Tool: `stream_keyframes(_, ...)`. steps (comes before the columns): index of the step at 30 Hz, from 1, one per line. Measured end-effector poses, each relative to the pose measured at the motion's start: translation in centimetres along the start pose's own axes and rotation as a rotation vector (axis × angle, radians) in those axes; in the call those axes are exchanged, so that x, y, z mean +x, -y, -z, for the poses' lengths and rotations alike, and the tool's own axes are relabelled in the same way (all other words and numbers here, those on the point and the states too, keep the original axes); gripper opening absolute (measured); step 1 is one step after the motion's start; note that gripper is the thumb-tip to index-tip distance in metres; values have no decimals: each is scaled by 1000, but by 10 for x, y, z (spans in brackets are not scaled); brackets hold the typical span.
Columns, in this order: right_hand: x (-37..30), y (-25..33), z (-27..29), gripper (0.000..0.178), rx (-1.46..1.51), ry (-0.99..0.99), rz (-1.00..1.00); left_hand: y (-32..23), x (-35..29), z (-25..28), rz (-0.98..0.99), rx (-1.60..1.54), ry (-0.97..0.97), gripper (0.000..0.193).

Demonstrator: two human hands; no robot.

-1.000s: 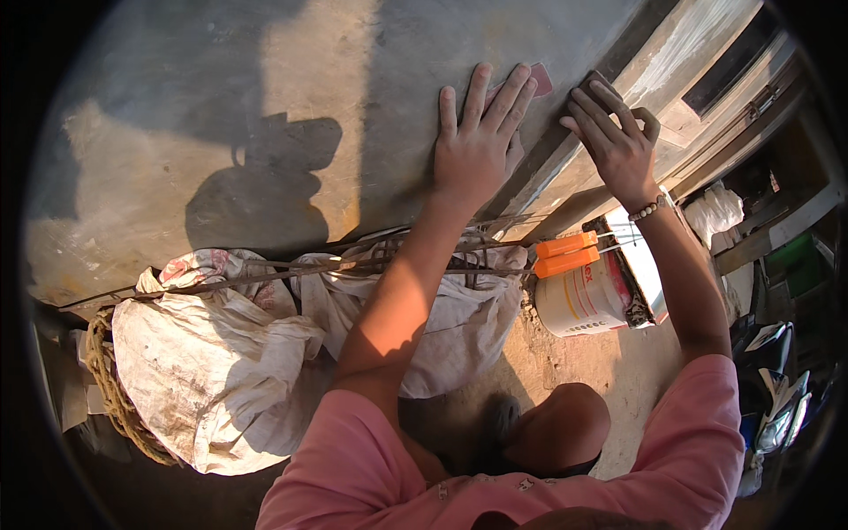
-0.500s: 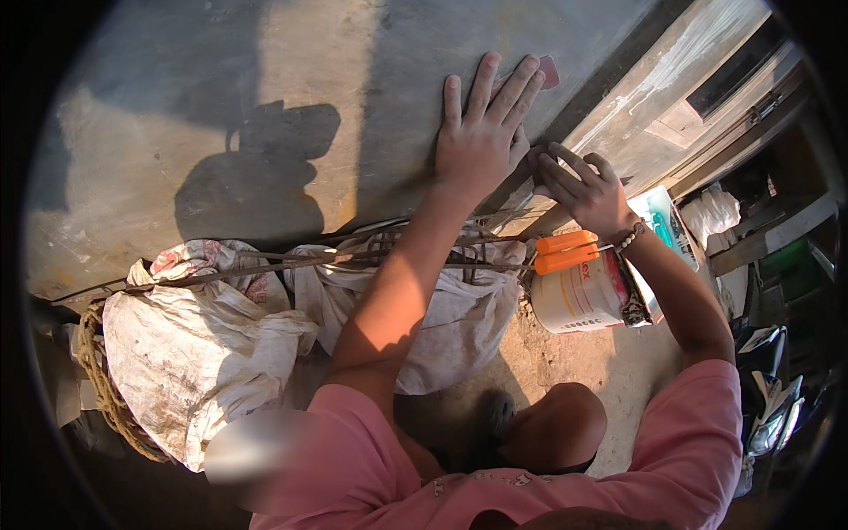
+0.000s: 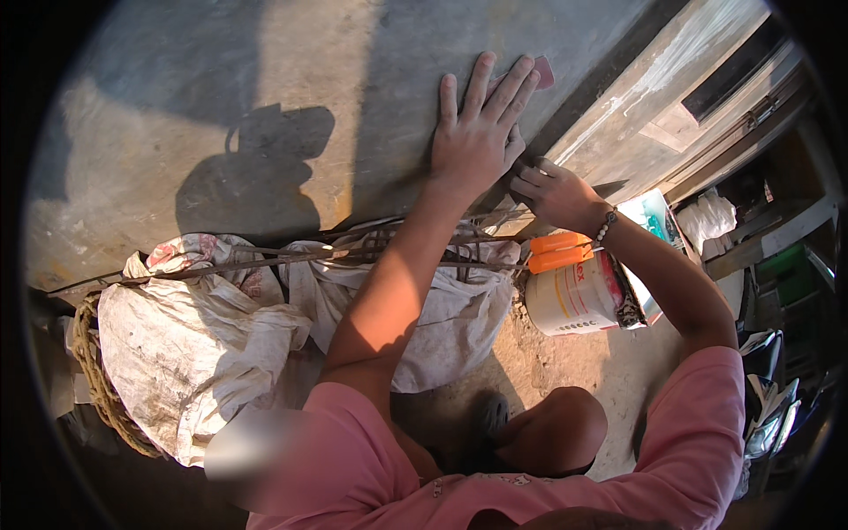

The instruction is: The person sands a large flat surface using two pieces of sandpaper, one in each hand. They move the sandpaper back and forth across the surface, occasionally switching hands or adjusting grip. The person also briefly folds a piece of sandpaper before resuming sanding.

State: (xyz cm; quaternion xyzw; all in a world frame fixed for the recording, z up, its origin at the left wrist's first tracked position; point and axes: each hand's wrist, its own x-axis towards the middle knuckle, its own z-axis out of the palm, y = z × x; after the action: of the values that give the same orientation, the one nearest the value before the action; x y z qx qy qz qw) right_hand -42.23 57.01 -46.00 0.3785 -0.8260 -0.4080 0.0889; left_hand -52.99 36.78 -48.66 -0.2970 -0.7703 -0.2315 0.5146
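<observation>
My left hand (image 3: pixel 473 137) lies flat on the grey wall panel (image 3: pixel 406 88), fingers spread. From under its fingertips shows a dull red, thin flat piece (image 3: pixel 544 74) like sandpaper; the hand covers the rest. Just below and to the right, my right hand (image 3: pixel 558 196) is at the panel's right edge, close to the left thumb. Its fingers are bent and pressed together against the edge; what they hold, if anything, is hidden in shadow.
Orange-handled tools (image 3: pixel 560 252) rest across a white paint bucket (image 3: pixel 574 296) below my right wrist. Thin metal rods (image 3: pixel 291 257) run over white sacks (image 3: pixel 199 344) along the wall's foot. A coiled rope (image 3: pixel 97 389) lies left, and a window frame (image 3: pixel 698 115) stands right.
My right hand has moved a little down and left along the panel's edge, its fingers now more tucked in. My left hand stays flat on nearly the same spot.
</observation>
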Motion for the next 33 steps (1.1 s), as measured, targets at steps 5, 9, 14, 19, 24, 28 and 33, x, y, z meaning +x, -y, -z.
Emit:
stream_keyframes(5, 21, 2, 31, 15, -127, -105, -4, 4, -1, 3, -15, -16, 4, 86)
stream_keyframes(9, 13, -42, 83, 14, -268, -199, -332, 5, -2, 6, -28, -36, 6, 85)
stream_keyframes(14, 19, -23, 64, 18, -230, -215, -337, 3, -3, 6, -18, 15, 26, 85)
stream_keyframes(19, 38, 17, 34, 17, -98, -229, -261, 5, -2, 7, -33, 58, -11, 86)
stream_keyframes(24, 9, -40, 69, 19, -322, -272, -571, 4, -4, 7, -37, 37, 2, 88)
stream_keyframes(28, 11, -20, 47, 21, -181, -200, -510, 4, -3, 9, -46, 39, 53, 88)
stream_keyframes(33, 26, 18, 7, 11, -38, -207, -291, 6, -3, 12, -49, 61, 41, 92)
